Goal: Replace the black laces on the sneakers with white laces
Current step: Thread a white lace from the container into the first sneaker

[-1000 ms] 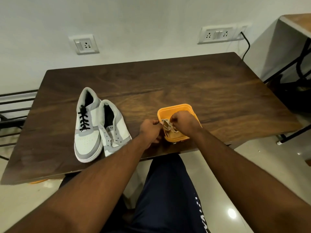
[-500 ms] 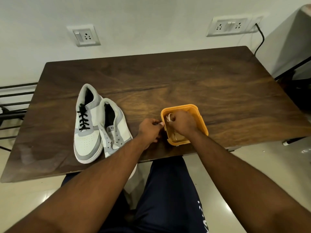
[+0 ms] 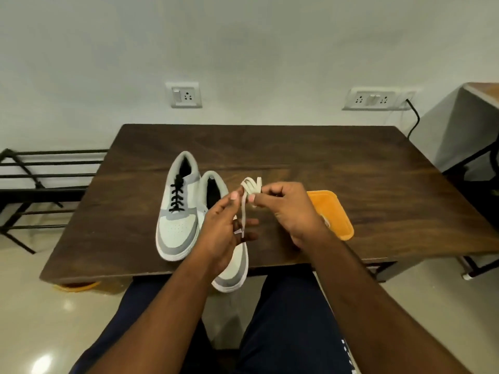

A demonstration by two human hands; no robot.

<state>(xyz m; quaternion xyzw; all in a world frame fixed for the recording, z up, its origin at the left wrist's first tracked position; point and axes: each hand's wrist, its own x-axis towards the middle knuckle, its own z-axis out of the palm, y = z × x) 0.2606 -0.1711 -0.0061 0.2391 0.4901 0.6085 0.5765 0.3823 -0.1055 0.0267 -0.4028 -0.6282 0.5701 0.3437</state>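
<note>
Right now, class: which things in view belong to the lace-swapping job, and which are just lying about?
Job: white lace held by left hand and right hand; black-laced sneaker; unlaced sneaker; orange container.
Lying about: wall sockets; black rack.

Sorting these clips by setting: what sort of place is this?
Probably a room at home: a wooden table against a plain wall with power sockets, and a metal rack beside it.
</note>
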